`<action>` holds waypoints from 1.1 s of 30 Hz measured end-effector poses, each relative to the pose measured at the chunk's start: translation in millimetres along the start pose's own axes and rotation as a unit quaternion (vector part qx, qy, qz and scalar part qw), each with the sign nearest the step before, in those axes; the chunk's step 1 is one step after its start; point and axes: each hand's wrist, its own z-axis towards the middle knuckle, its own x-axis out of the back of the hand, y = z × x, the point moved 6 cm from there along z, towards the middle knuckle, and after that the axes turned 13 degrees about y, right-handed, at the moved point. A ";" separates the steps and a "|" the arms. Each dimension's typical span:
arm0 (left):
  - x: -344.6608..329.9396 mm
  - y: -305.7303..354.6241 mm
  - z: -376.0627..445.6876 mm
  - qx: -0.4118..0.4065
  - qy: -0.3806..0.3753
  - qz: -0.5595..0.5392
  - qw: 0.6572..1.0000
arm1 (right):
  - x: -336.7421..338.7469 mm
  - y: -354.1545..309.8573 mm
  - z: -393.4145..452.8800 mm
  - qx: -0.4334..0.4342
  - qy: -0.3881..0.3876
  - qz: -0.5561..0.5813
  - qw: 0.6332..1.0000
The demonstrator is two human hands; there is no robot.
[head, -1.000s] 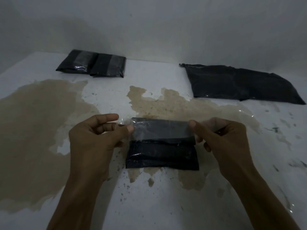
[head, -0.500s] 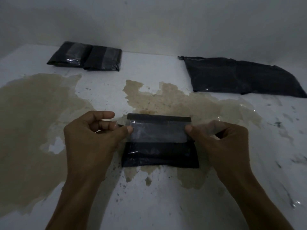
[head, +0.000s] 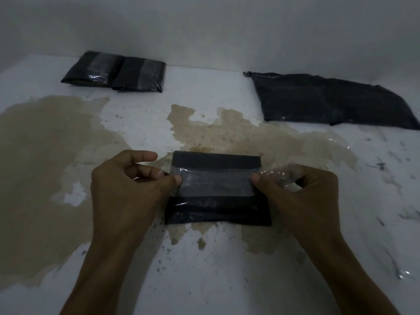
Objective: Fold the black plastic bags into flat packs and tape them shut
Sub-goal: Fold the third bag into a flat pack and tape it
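Flat rectangular folded pack (head: pixel 218 201) of glossy black plastic, lying on the white table (head: pixel 204 280) over a tan stain (head: pixel 238 137). Across its middle, one clear shiny tape strip (head: pixel 216 184). Left hand (head: pixel 127 189) pinching the strip's left end, grip closed on it; right hand (head: pixel 300 192) likewise clamped on the crinkled right end. Behind the pack to the left, two finished taped packs (head: pixel 116 73) side by side, touching; behind to the right, one limp unfolded bag (head: pixel 329 101).

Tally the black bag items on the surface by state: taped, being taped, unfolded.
Taped packs: 2 (left pack, right pack)
Pack being taped, clear tape strip stretched across it by the left hand and right hand: 1
Unfolded bag: 1
Total: 4
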 end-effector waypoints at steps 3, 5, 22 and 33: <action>-0.6 0.5 -1.6 -0.002 -0.005 0.001 1.000 | 0.9 0.3 -1.0 0.005 0.002 0.004 1.000; -0.7 1.0 -2.6 -0.005 -0.007 0.001 1.000 | 0.4 0.9 -1.1 0.008 0.005 0.005 1.000; -0.1 -4.1 -5.8 -0.004 -0.017 0.016 1.000 | 1.3 1.3 -5.3 0.036 0.005 -0.021 0.999; 0.2 -5.6 -7.5 -0.026 -0.022 0.025 0.999 | 3.0 1.1 -9.2 0.057 0.009 -0.033 0.998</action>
